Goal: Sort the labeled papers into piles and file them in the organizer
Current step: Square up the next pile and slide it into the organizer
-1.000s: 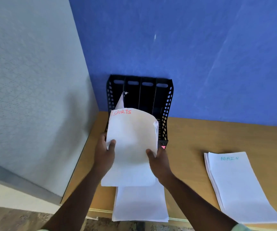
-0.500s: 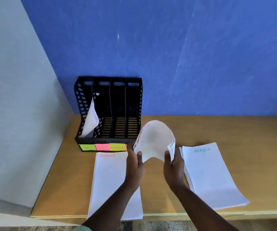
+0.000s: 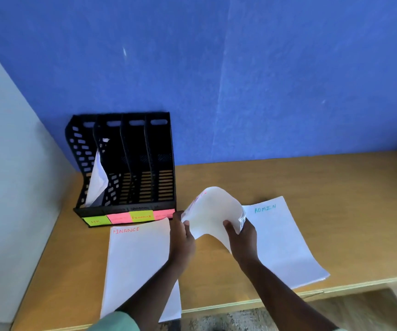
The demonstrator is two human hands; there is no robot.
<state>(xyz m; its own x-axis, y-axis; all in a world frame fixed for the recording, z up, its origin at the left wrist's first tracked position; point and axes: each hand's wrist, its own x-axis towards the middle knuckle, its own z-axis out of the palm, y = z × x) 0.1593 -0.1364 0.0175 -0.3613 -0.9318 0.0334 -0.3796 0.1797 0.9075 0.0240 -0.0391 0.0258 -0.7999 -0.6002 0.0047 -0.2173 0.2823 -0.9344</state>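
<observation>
Both hands have pulled the bent paper stack (image 3: 213, 212) back; left hand (image 3: 182, 237) and right hand (image 3: 241, 237) pinch its sides, with the organizer (image 3: 123, 168) toward the desk's far left corner.

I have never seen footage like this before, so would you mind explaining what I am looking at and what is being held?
There is no machine here: a person wears a camera on the head, looking forward and down at their own two bare hands. The left hand and the right hand together grip a bent stack of white papers; red writing shows on its curled top edge, but it is unreadable at this angle. On the wooden desk lie two flat piles, one headed FINANCE and one headed ADMIN. Against the blue wall stands a black four-slot organizer with coloured sticky labels along its front. Only its leftmost slot holds paper.
</observation>
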